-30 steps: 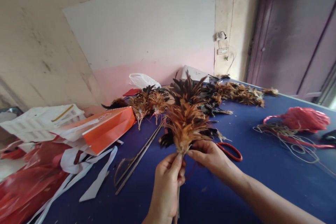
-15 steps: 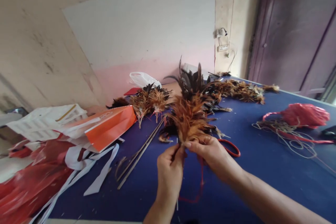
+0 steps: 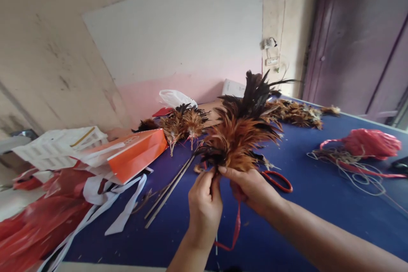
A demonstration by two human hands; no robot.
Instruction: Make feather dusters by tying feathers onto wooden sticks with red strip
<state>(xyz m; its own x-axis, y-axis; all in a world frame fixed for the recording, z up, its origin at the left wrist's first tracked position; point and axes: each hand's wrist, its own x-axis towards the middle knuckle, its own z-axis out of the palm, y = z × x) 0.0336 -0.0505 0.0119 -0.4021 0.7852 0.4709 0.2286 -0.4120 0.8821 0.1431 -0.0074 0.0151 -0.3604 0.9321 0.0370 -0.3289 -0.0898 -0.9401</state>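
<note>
"Over the near part of the blue bench (image 3: 299,148), the feather bundle (image 3: 240,140): held up clear, dark plumes at the top, rust-brown ones lower down. Hands?"

"Both at its base. Left hand (image 3: 205,195) nearly closed, thumb and fingertips pinched together on the bound end."

"Right hand (image 3: 255,189)?"

"Just beside it, thumb laid across the base, fingers curled in under the lower feathers. Closed on the bundle, little gap. Fingertips mostly hidden."

"What hangs there?"

"Red strip (image 3: 237,225), drooping in a loop below the right hand. Cannot tell whether the fingers grip it. Its lower end passes near a thin pale rod (image 3: 216,243) below the left wrist."

"Further out?"

"To the right, a red loop (image 3: 279,181) flat on the bench, near the right hand. Left side, slender sticks (image 3: 170,191) lying at a slant. Beyond them, two small feather bunches (image 3: 183,125), side by side, stems toward the wearer."

"Edges?"

"Loose feather pile (image 3: 295,113) at the far right. Nearer, a crumpled red bundle of plastic (image 3: 371,143) with tangled string (image 3: 357,172) beside it. Left: orange-and-white bag (image 3: 138,156), white strips (image 3: 126,210), red plastic sheeting (image 3: 47,219)."
</note>
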